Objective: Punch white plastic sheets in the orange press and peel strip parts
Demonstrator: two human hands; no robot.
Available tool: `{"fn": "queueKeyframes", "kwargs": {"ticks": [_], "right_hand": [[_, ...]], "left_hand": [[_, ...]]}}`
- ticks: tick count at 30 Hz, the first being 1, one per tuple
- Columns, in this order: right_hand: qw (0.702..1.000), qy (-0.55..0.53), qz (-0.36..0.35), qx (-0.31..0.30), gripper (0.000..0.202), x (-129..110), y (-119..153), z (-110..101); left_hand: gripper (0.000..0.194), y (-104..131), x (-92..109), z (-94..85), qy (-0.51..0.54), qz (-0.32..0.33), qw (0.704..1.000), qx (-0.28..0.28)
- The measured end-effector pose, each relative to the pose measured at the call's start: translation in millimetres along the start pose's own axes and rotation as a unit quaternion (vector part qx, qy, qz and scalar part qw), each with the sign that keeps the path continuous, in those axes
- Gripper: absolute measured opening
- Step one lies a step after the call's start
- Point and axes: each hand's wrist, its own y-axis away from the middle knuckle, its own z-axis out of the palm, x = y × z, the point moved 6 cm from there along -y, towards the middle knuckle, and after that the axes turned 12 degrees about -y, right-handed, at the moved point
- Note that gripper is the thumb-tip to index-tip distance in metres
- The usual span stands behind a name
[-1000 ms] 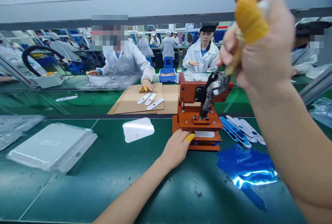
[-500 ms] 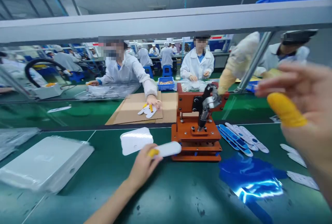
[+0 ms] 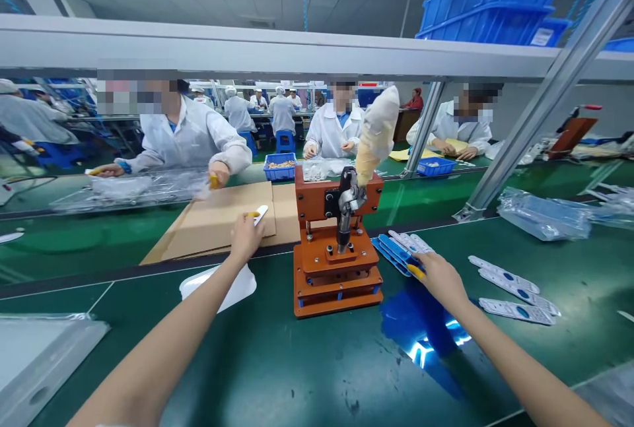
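My left hand point(image 3: 246, 235) is closed on a white strip point(image 3: 260, 214) above the cardboard point(image 3: 212, 221). A yellow cover shows on one of its fingers. My right hand point(image 3: 438, 275), also with a yellow finger cover, is at the pile of white strips point(image 3: 406, 242) and blue strips point(image 3: 392, 255); its fingertips are partly hidden, and whether it grips one is unclear. Between my hands stands an orange press point(image 3: 338, 268) with a cloth-wrapped lever point(image 3: 379, 133). A white sheet point(image 3: 240, 288) lies partly under my left forearm.
Several printed strips point(image 3: 518, 309) and blue film point(image 3: 421, 321) lie at the right. A plastic-wrapped stack point(image 3: 49, 361) sits at the near left. Across the bench, a person's hand point(image 3: 218, 175) is near the cardboard. A metal post point(image 3: 539, 90) rises at the right.
My left hand has moved forward over the cardboard with the white strip. My right hand has come down to the strip pile. The other person's hand has drawn back, and the view has turned right.
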Motion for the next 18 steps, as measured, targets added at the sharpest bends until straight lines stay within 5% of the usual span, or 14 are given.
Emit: {"fn": "queueKeyframes", "kwargs": {"ticks": [6,10,15,18], "right_hand": [[0.994,-0.029,0.100,-0.024,0.018,23,-19,10],[0.993,-0.054,0.101,0.010,0.021,13,-4,-10],[0.992,-0.088,-0.011,0.094,0.031,-38,36,-85],[0.977,-0.185,-0.107,0.007,0.024,-91,58,-97]], "left_hand": [[0.023,75,36,-29.3,0.082,0.106,0.990,0.043],[0.022,143,57,-66.1,0.192,0.188,0.955,0.123],[0.035,210,110,-90.8,0.278,0.321,0.905,-0.001],[0.031,215,145,-95.3,0.324,0.282,0.897,-0.104]]}}
